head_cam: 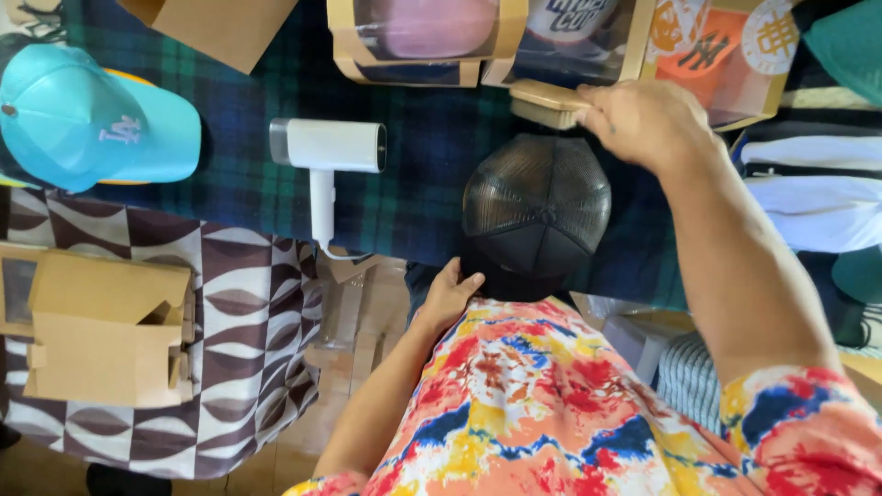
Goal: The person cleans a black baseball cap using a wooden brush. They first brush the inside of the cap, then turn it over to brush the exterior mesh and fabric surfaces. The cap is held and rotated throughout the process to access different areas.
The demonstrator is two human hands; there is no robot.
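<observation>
A black mesh-backed cap [536,207] lies on the dark green plaid cloth [432,156] right in front of me. My left hand [447,296] holds the cap at its near edge, fingers tucked against the brim side. My right hand [648,121] is closed around a wooden brush [544,102], held just beyond the cap's far right side and above the cloth. The brush's bristles face down.
A white hair dryer [327,158] lies left of the cap. A turquoise cap [87,119] sits at far left. Window boxes with caps [427,37] line the far edge. Brown cardboard boxes [106,331] rest on a patterned cloth at left. Folded white fabric [813,197] lies right.
</observation>
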